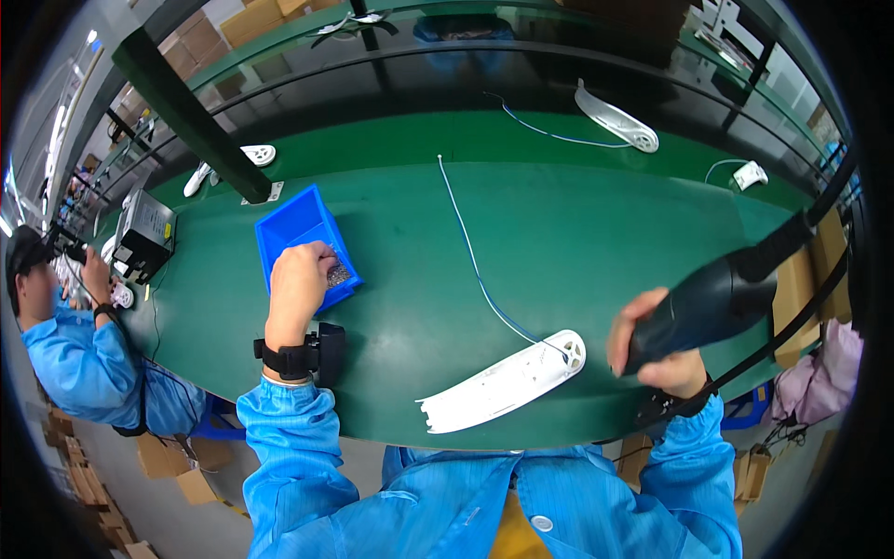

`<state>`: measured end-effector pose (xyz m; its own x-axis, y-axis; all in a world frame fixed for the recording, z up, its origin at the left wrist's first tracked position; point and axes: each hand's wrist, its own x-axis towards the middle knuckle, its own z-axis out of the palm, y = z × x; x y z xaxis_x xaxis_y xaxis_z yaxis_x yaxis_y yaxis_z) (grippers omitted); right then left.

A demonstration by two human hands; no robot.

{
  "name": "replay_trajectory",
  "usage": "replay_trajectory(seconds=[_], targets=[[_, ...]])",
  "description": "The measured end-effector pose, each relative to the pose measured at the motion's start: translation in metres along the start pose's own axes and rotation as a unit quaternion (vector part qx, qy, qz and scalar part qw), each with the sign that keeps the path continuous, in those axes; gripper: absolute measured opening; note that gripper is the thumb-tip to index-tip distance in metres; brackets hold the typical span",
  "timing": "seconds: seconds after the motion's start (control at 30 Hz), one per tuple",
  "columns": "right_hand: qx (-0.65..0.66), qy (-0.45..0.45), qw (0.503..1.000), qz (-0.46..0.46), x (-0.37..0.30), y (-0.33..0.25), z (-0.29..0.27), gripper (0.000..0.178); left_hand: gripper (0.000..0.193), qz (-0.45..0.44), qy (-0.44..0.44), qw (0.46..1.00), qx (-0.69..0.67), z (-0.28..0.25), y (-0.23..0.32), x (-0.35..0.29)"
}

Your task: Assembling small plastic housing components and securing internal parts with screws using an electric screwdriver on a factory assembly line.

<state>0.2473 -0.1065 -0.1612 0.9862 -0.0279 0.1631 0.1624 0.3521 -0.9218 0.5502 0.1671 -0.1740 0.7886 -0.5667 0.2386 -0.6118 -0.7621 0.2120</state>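
Screws (337,273), small and silvery, heaped in the near right corner of a blue bin (300,233), left of frame centre. Light, hard, slippery and quick to scatter; probably best pinched one at a time by the fingertips rather than scooped. Left hand (296,284) bent down over that heap, fingers curled together into it; whether a screw is pinched cannot be told, fingertips being hidden. Black wrist strap (291,359) just below.

White plastic cover (507,382), long and curved, lying flat near the lower centre edge of the green bench (577,233). Thin-walled by the look, light, stiff yet likely to flex or crack at its jagged left end; safer taken by the long edges. Thin blue-white wire (470,252) running from its round right end up toward the frame's middle.

Right hand (656,345) at lower right, wrapped shut around a black power screwdriver (712,303): bulky, likely heavy, hung on a dark cable (787,238) reaching to the upper right.

Farther out: second white cover (616,119) at upper right, grey box (146,233) at left, another person's blue sleeve (79,359) at the far left edge.
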Motion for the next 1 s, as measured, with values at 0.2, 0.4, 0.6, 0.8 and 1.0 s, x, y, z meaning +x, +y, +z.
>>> replay_trajectory(seconds=[0.2,0.4,0.6,0.8,1.0], targets=[[0.039,0.112,0.988,-0.097,0.028,0.011,0.004,0.071,0.009,-0.002,0.002,0.998,-0.070,0.007,-0.008,-0.001],[-0.102,0.181,0.969,-0.135,0.036,0.012,0.004,0.072,0.009,0.009,0.021,0.996,-0.090,0.006,-0.007,-0.002],[-0.085,0.183,0.974,-0.100,0.037,0.011,0.008,0.069,0.008,0.007,0.044,0.996,-0.075,-0.001,-0.007,-0.005],[0.047,0.187,0.962,-0.196,0.043,0.005,0.029,0.088,0.013,0.199,0.005,0.958,-0.205,-0.029,0.100,-0.050],[0.050,0.046,0.950,-0.304,0.052,0.002,0.046,0.072,0.018,0.298,-0.062,0.915,-0.265,0.009,0.165,-0.087]])
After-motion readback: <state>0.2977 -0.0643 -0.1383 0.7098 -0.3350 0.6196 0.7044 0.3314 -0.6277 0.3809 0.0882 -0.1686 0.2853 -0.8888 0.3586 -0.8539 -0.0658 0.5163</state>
